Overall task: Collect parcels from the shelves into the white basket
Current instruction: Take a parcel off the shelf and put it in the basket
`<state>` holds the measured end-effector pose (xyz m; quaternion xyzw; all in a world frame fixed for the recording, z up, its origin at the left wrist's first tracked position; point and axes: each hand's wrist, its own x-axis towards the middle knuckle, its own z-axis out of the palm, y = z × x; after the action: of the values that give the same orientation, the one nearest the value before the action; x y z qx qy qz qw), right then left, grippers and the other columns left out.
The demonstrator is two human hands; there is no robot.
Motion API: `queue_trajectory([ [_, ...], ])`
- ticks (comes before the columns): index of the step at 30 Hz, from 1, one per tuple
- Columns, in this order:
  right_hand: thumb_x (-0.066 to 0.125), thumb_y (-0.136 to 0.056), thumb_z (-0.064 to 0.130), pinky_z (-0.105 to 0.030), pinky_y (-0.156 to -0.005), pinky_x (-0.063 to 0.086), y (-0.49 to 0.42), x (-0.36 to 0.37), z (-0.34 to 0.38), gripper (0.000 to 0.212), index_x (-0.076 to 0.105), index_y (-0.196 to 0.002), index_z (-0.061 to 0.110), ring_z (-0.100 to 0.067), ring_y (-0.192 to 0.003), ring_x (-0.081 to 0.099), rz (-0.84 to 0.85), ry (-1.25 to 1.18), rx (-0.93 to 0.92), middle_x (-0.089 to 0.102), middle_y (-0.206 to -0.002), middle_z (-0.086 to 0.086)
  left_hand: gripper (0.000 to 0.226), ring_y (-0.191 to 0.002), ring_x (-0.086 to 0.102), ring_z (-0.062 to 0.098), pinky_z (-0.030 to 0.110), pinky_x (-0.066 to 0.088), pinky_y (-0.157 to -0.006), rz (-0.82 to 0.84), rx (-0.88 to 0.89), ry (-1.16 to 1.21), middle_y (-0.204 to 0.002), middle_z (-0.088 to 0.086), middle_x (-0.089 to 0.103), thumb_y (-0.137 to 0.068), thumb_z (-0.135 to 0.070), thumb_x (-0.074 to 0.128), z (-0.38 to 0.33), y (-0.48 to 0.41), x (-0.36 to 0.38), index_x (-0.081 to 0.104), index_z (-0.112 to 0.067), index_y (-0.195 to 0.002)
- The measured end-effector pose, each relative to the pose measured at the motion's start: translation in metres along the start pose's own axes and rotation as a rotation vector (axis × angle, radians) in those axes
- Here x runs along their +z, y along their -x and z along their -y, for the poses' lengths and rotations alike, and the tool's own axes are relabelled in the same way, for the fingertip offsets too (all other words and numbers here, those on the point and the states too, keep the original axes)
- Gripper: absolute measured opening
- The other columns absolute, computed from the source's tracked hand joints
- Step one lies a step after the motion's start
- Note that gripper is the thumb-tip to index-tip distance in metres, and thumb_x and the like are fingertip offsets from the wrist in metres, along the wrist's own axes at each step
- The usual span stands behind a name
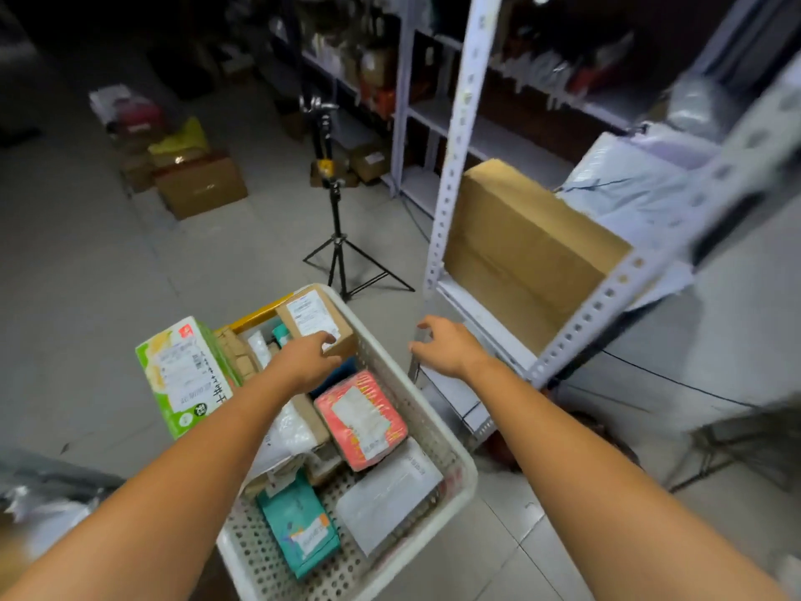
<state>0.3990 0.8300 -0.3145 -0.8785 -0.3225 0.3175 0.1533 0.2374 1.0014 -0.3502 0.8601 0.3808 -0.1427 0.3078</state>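
Grips with the left hand [305, 360] a small brown box [316, 318], white label up, at the far right corner of the white basket [427, 412], fingers curled over the box's near edge. Holds the right hand [446, 347] in the air just outside the basket's right rim, fingers spread and loosely bent, grasping nothing, near the foot of a white perforated upright [459, 136] of the shelf rack. Shows the basket down on the tiled floor [86, 275] and already crowded: a green-and-white pack [186, 375] standing tall at the left edge, a red parcel [362, 420] with a pale label against the right wall, a white plastic bag [290, 435] in the middle under the left forearm, a grey mailer [390, 496] lying flat toward the near right corner, a teal pouch [299, 527] just beside it at the near edge. Leaves on the rack, right of the upright, a large cardboard carton [520, 240] tilted on its shelf, with pale grey poly bags [641, 188] touching its far side. Takes in, beyond the basket, a black tripod [336, 236] standing on the floor, and well apart to the left a cluster of floor cartons [201, 188] in the dim background.
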Motion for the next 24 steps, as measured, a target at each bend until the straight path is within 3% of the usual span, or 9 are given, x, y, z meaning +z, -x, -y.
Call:
queue_trajectory([
  [3,0.059,-0.095,0.033,-0.039,-0.103,0.044,0.051,-0.015,-0.035,0.053,0.047,-0.143,0.012,-0.031,-0.129,0.05,-0.063,-0.028,0.012,0.051,-0.145,-0.012,0.047,-0.119,0.057,0.028,0.04,0.047,-0.101,-0.003,0.071,-0.072,-0.136,0.01,0.059,-0.096,-0.034,0.056,-0.038,0.03,0.007,0.048,-0.018,-0.14],
  [7,0.056,-0.098,0.037,-0.043,-0.106,0.043,0.121,-0.036,-0.092,0.059,0.039,-0.149,0.015,-0.029,-0.133,0.047,-0.102,-0.058,0.029,0.043,-0.152,-0.008,0.047,-0.118,0.057,0.027,0.033,0.045,-0.099,-0.043,0.142,-0.129,-0.132,0.008,0.061,-0.097,-0.034,0.056,-0.096,0.071,0.028,0.048,-0.02,-0.141],
  [10,0.057,-0.098,0.039,-0.044,-0.1,0.048,0.184,-0.06,-0.15,0.058,0.04,-0.148,0.015,-0.029,-0.123,0.055,-0.159,-0.059,0.082,0.049,-0.147,-0.008,0.047,-0.117,0.057,0.027,0.032,0.044,-0.097,0.002,0.21,-0.178,-0.128,0.008,0.061,-0.097,-0.037,0.057,-0.151,0.101,0.06,0.049,-0.021,-0.14],
  [16,0.058,-0.096,0.038,-0.039,-0.106,0.041,0.31,-0.097,-0.282,0.053,0.049,-0.141,0.012,-0.031,-0.13,0.049,-0.336,-0.094,0.294,0.054,-0.142,-0.011,0.046,-0.109,0.061,0.029,0.03,0.045,-0.085,0.106,0.447,-0.309,-0.125,0.01,0.062,-0.098,-0.035,0.056,-0.284,0.15,0.141,0.049,-0.019,-0.14],
  [20,0.058,-0.093,0.041,-0.036,-0.099,0.045,0.377,-0.104,-0.352,0.051,0.052,-0.137,0.017,-0.031,-0.125,0.053,-0.416,-0.144,0.468,0.058,-0.137,-0.009,0.044,-0.121,0.056,0.027,0.03,0.041,-0.096,0.171,0.689,-0.412,-0.133,0.009,0.06,-0.099,-0.034,0.055,-0.377,0.187,0.193,0.05,-0.018,-0.139],
  [24,0.055,-0.095,0.038,-0.041,-0.095,0.049,0.432,-0.099,-0.406,0.044,0.054,-0.13,0.012,-0.031,-0.117,0.057,-0.46,-0.229,0.624,0.06,-0.129,-0.011,0.046,-0.12,0.057,0.025,0.03,0.043,-0.097,0.242,0.847,-0.44,-0.131,0.007,0.061,-0.096,-0.035,0.058,-0.455,0.205,0.249,0.052,-0.02,-0.139],
])
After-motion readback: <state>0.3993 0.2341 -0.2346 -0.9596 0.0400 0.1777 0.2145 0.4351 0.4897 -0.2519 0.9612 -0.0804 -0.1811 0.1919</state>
